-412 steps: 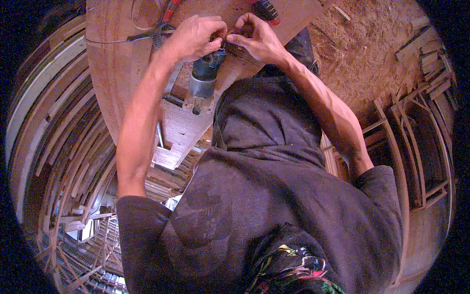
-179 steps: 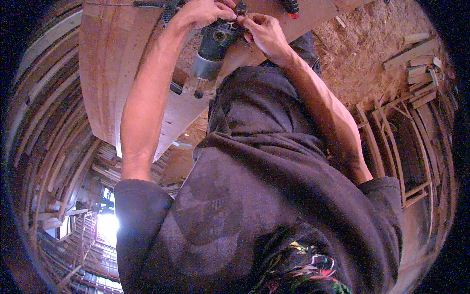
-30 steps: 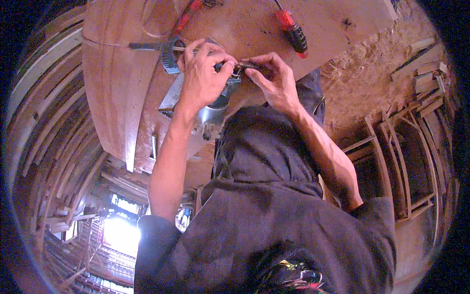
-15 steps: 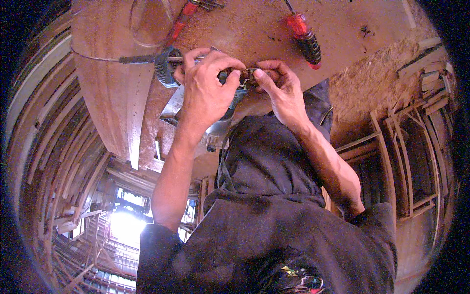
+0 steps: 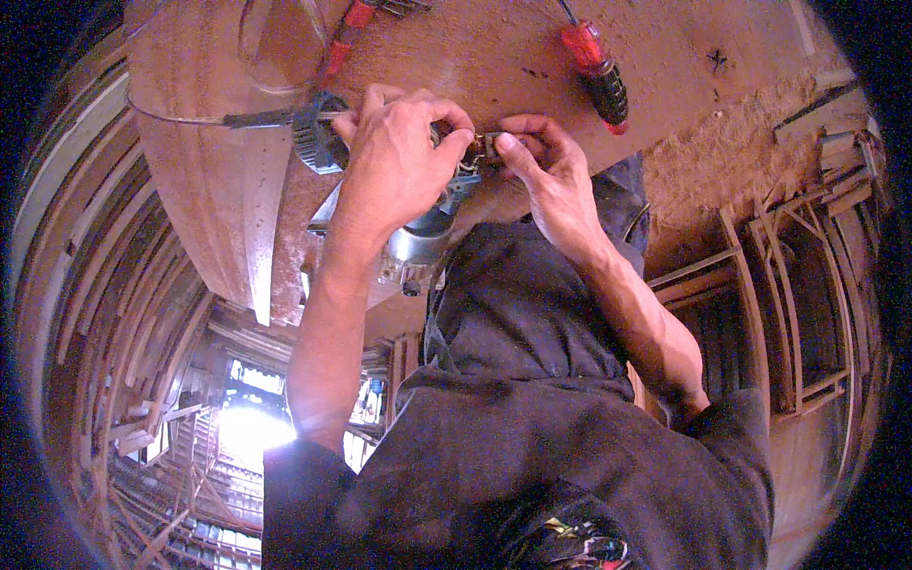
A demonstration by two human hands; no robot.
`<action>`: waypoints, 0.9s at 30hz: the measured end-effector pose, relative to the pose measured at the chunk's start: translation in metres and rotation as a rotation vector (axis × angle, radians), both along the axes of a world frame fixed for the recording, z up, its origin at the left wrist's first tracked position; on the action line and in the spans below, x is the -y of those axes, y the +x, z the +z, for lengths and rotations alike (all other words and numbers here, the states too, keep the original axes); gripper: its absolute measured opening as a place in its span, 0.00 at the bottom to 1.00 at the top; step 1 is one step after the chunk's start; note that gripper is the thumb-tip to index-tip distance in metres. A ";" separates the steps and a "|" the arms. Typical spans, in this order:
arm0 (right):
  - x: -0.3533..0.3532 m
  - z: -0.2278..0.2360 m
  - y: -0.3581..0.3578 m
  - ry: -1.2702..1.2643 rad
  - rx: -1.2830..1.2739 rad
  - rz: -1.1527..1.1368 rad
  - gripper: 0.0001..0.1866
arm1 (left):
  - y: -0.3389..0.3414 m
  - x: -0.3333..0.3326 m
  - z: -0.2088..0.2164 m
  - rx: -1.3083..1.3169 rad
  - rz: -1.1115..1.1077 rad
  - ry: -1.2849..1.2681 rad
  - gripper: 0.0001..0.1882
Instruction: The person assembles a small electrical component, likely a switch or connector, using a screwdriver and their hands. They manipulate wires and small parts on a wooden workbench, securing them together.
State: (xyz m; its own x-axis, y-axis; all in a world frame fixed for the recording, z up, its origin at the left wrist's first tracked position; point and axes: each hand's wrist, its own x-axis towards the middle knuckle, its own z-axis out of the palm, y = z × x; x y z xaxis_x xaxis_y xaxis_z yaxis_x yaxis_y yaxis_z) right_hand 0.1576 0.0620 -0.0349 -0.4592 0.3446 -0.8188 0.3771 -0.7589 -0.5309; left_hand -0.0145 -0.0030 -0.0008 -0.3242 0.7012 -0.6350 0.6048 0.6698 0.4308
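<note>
Around small part (image 5: pixel 491 144), right hand (image 5: pixel 559 179) curled

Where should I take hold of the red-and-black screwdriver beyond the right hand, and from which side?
Probably the thick black grip of the screwdriver, from above and the near side: it lies on the wooden board with that end nearest and the thin shaft pointing away, so a pinch across its long sides should hold.

Brown floor (image 5: pixel 698 180) upper right; long planks (image 5: pixel 106 252) left; white glare (image 5: pixel 251 432) lower left.
</note>
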 end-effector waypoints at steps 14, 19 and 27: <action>0.003 -0.004 -0.001 -0.029 -0.028 -0.067 0.15 | -0.011 -0.003 -0.013 0.070 -0.234 0.184 0.10; 0.006 -0.002 -0.003 0.008 0.038 -0.065 0.16 | -0.008 0.002 -0.018 0.080 -0.254 0.231 0.09; 0.015 -0.008 -0.007 0.082 0.097 -0.117 0.13 | -0.003 0.008 -0.011 0.048 -0.133 0.278 0.08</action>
State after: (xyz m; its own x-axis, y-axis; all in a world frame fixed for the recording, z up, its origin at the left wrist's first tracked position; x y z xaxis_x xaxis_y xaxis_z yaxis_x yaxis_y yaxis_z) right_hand 0.1508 0.0473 -0.0432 -0.3319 0.4584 -0.8245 0.3411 -0.7565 -0.5579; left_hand -0.0171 -0.0114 -0.0115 -0.1921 0.8845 -0.4252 0.6536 0.4385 0.6169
